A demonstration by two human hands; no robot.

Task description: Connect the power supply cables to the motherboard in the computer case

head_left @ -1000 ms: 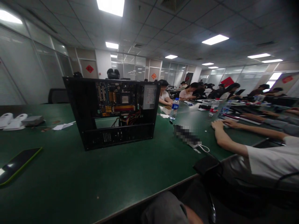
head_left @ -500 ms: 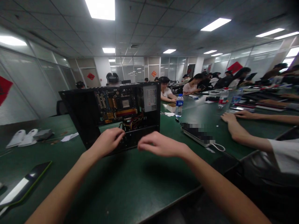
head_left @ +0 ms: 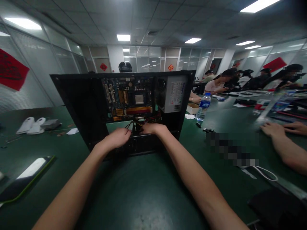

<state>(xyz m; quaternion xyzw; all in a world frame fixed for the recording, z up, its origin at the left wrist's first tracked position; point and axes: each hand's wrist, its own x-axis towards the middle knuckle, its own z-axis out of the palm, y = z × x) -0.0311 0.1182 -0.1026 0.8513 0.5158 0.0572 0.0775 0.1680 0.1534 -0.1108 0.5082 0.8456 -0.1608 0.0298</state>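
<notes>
While both hands are reaching into the open computer case (head_left: 96, 105), left hand (head_left: 118, 138) and right hand (head_left: 152, 128) are curling their fingers at the cables (head_left: 135, 123); grip unclear.

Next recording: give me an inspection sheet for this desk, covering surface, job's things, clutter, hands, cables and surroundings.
Surface: dark green table, shared with other people.
Job's things: open black computer case standing upright, motherboard and power supply exposed.
Clutter: phone near left edge, white items, paper scrap, water bottle.
Hands: left hand and right hand both at the case's lower opening by the wire bundle; grip cannot be told.
Cables: coloured wires inside the case; white cord on the table at right.
Surroundings: office with glass partitions, ceiling lights, a neighbour's forearm, seated people beyond.
</notes>
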